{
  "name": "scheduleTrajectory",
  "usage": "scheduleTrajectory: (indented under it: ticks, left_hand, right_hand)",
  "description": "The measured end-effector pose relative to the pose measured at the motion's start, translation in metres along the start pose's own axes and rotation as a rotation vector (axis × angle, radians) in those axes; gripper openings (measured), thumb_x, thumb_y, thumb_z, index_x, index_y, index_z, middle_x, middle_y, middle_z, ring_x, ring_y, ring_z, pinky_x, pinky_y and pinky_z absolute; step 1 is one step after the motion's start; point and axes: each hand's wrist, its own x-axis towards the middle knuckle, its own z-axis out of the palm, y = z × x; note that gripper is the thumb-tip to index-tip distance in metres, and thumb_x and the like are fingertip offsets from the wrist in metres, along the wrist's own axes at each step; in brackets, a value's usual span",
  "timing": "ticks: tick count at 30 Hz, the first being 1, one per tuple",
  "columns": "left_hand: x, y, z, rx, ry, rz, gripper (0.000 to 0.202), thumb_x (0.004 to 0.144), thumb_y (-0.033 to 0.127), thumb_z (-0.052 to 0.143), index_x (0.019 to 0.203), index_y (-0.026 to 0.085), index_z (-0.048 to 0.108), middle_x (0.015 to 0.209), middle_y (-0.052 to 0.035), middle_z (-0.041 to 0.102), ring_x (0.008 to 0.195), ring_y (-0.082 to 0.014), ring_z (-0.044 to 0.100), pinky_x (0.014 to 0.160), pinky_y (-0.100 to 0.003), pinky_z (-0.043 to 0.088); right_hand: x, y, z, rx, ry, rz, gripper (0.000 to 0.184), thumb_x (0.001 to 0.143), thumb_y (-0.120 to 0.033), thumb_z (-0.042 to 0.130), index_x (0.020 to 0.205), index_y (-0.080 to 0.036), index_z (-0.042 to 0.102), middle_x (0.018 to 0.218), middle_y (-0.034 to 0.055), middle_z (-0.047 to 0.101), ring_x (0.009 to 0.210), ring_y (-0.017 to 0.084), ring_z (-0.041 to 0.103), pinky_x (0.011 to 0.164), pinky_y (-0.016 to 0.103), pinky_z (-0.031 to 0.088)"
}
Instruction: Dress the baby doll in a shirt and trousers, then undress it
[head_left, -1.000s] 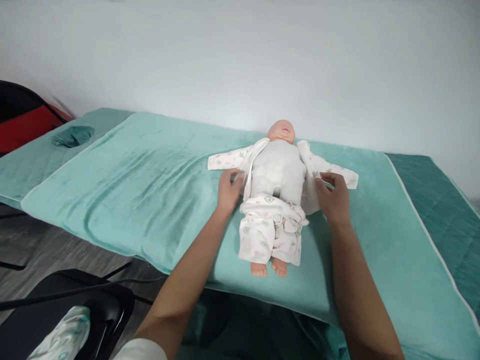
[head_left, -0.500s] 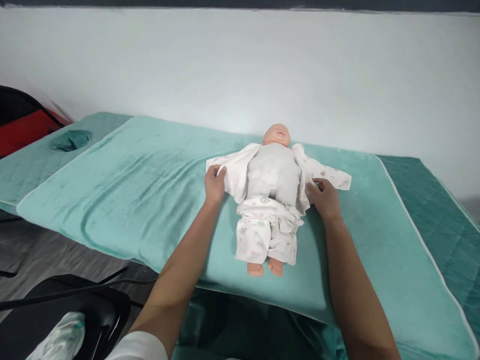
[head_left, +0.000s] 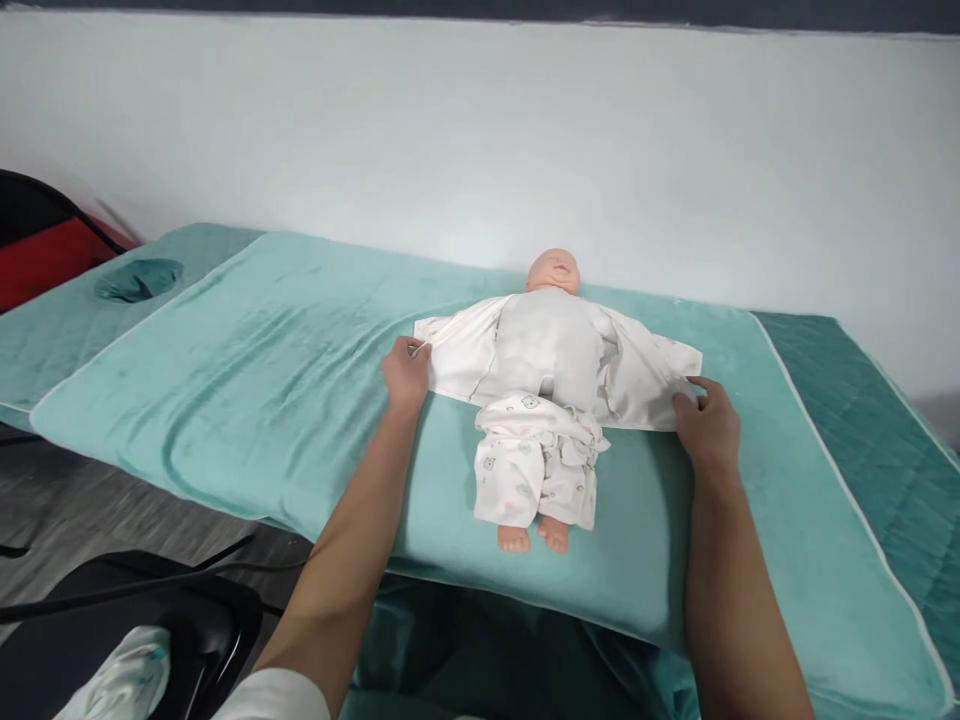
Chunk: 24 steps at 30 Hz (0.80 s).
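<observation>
A baby doll [head_left: 551,340] lies on its back on a teal towel [head_left: 300,390], head toward the wall, bare grey torso showing. It wears white patterned trousers [head_left: 532,465]. A white patterned shirt [head_left: 645,375] is spread open flat on both sides of the torso. My left hand [head_left: 406,375] pinches the shirt's left edge, fingers closed on the cloth. My right hand [head_left: 706,425] grips the shirt's lower right corner, fingers curled on it.
The towel covers a teal padded table [head_left: 885,400] against a white wall. A face hole [head_left: 139,280] is at the table's left end. A black chair [head_left: 172,620] with a patterned cloth [head_left: 124,680] stands at lower left. Something red and black [head_left: 45,255] is at far left.
Both hands have pulled the shirt's flaps outward, away from the doll's torso. The shirt now lies spread wider and flatter. My right hand moved right and toward me.
</observation>
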Motion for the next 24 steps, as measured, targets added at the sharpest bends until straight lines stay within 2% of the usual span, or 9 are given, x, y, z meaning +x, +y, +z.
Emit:
scheduleTrajectory:
  ticks: [3,5,7,9,12,14,16,20,24]
  left_hand:
    - [-0.005,0.001,0.002,0.125,-0.05,0.047,0.008,0.084,0.025,0.061,0.091,0.023,0.061,0.082,-0.0039,0.062,0.082,-0.0236,0.059,0.076,-0.032,0.04]
    - [-0.009,0.002,0.002,0.191,-0.042,0.099,0.013,0.084,0.019,0.059,0.096,0.022,0.061,0.098,-0.0086,0.064,0.092,-0.0266,0.06,0.081,-0.035,0.042]
    - [-0.014,0.005,0.001,0.223,0.001,0.196,0.017,0.084,0.015,0.057,0.099,0.021,0.061,0.108,-0.0122,0.063,0.101,-0.0288,0.059,0.087,-0.039,0.043]
    - [-0.02,0.009,0.0,0.212,0.031,0.329,0.016,0.086,0.014,0.055,0.098,0.02,0.062,0.109,-0.0137,0.063,0.106,-0.0298,0.057,0.094,-0.041,0.042]
    - [-0.034,0.022,-0.001,0.116,-0.012,0.475,0.011,0.09,0.018,0.051,0.092,0.021,0.062,0.102,-0.0115,0.066,0.106,-0.0283,0.056,0.098,-0.043,0.04]
    - [-0.046,0.031,0.0,-0.01,-0.114,0.501,0.012,0.091,0.023,0.052,0.088,0.022,0.063,0.097,-0.0084,0.068,0.101,-0.0249,0.058,0.097,-0.04,0.041]
    - [-0.056,0.039,0.0,-0.177,-0.284,0.448,0.014,0.091,0.031,0.056,0.086,0.022,0.065,0.09,-0.0053,0.068,0.09,-0.0208,0.06,0.089,-0.036,0.045]
    - [-0.07,0.047,-0.004,-0.464,-0.639,0.212,0.026,0.081,0.046,0.069,0.084,0.02,0.068,0.077,-0.001,0.065,0.07,-0.0148,0.056,0.067,-0.028,0.044]
    - [-0.072,0.049,-0.013,-0.559,-0.815,0.167,0.028,0.078,0.045,0.074,0.083,0.019,0.068,0.077,-0.0004,0.062,0.069,-0.0127,0.053,0.064,-0.025,0.041]
  right_hand:
    - [-0.005,0.0,0.003,-0.124,-0.003,0.022,0.046,0.077,-0.035,0.055,0.118,-0.018,0.068,0.077,0.0068,0.062,0.067,0.022,0.05,0.065,0.036,0.038]
    - [-0.009,-0.003,0.006,-0.184,0.068,-0.014,0.047,0.077,-0.032,0.055,0.119,-0.017,0.068,0.093,0.0128,0.065,0.079,0.027,0.055,0.07,0.039,0.042]
    - [-0.015,-0.01,0.008,-0.189,0.176,-0.127,0.046,0.076,-0.028,0.052,0.117,-0.015,0.068,0.11,0.0179,0.064,0.099,0.032,0.057,0.081,0.043,0.045]
    - [-0.023,-0.022,0.01,-0.115,0.211,-0.307,0.038,0.081,-0.027,0.049,0.111,-0.015,0.069,0.113,0.0187,0.064,0.11,0.032,0.056,0.091,0.045,0.045]
    - [-0.038,-0.043,0.013,0.028,-0.043,-0.56,0.029,0.093,-0.032,0.046,0.103,-0.019,0.069,0.099,0.0134,0.07,0.096,0.027,0.063,0.088,0.039,0.048]
    - [-0.048,-0.054,0.016,0.017,-0.263,-0.647,0.029,0.096,-0.036,0.046,0.102,-0.021,0.07,0.093,0.0102,0.073,0.084,0.025,0.066,0.077,0.035,0.047]
    - [-0.055,-0.059,0.018,-0.066,-0.372,-0.679,0.032,0.097,-0.037,0.045,0.103,-0.021,0.071,0.086,0.0088,0.074,0.076,0.025,0.067,0.068,0.034,0.042]
    - [-0.057,-0.057,0.021,-0.177,-0.409,-0.668,0.034,0.096,-0.038,0.045,0.1,-0.02,0.073,0.074,0.0065,0.074,0.064,0.024,0.065,0.061,0.032,0.033]
    - [-0.055,-0.057,0.019,-0.17,-0.337,-0.683,0.034,0.098,-0.039,0.044,0.092,-0.02,0.072,0.075,0.0072,0.073,0.07,0.023,0.065,0.063,0.031,0.033]
